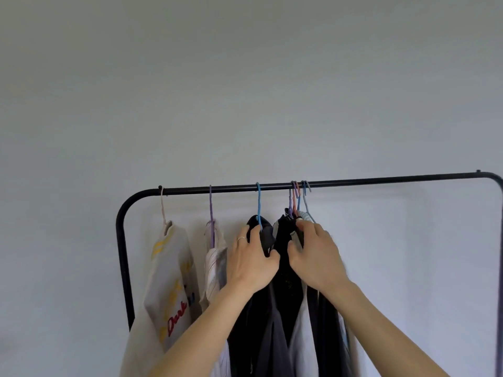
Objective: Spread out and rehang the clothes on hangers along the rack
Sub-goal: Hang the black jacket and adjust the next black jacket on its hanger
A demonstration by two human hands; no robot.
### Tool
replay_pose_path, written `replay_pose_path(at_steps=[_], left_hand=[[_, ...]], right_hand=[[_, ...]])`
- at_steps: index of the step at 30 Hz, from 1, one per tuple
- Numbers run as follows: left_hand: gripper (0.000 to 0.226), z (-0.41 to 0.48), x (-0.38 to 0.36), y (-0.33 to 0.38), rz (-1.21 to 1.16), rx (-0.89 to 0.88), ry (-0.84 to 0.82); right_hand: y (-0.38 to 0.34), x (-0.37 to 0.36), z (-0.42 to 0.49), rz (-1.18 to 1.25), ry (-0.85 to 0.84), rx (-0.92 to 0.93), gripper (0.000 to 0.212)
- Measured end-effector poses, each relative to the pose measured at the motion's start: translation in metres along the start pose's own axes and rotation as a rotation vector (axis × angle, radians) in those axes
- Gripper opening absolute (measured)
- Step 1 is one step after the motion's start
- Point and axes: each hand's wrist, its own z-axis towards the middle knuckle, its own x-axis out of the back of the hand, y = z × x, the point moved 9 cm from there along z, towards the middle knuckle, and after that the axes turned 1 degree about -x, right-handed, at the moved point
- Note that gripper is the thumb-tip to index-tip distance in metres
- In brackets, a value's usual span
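A black clothes rack [381, 180] spans the view. On its left hangs a cream printed top [168, 281] on a pale hanger, then a striped shirt [215, 268] on a purple hanger [211, 213]. My left hand [250, 258], with a ring, grips the shoulder of a black garment [255, 317] on a blue hanger [258, 205]. My right hand [315, 254] holds the top of a bunch of dark and pale clothes [307, 322]. Their several hooks [299, 187] crowd together on the rail.
The right half of the rail, from the bunched hooks to the rack's curved right corner [495, 178], carries no hangers. A plain pale wall [245, 91] stands behind the rack.
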Motion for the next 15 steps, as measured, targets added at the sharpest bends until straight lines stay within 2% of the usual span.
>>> replay_pose_path(at_steps=[2,5,9,11,15], left_hand=[[0.079,0.005,-0.024,-0.003,-0.113,0.085,-0.107],[0.087,0.009,-0.049,-0.012,-0.234,0.200,-0.204],[0.089,0.011,-0.063,-0.015,-0.369,0.243,-0.191],[0.090,0.012,-0.064,-0.018,-0.396,0.246,-0.156],[0.088,0.012,-0.062,-0.021,-0.385,0.259,-0.088]], right_hand=[[0.015,-0.007,0.003,-0.154,-0.080,-0.023,0.038],[0.024,-0.007,0.008,-0.328,-0.081,-0.011,0.027],[0.030,-0.014,0.017,-0.508,-0.145,-0.015,0.028],[0.037,-0.021,0.023,-0.518,-0.206,-0.065,0.027],[0.053,-0.031,0.035,-0.361,-0.359,-0.267,0.025]])
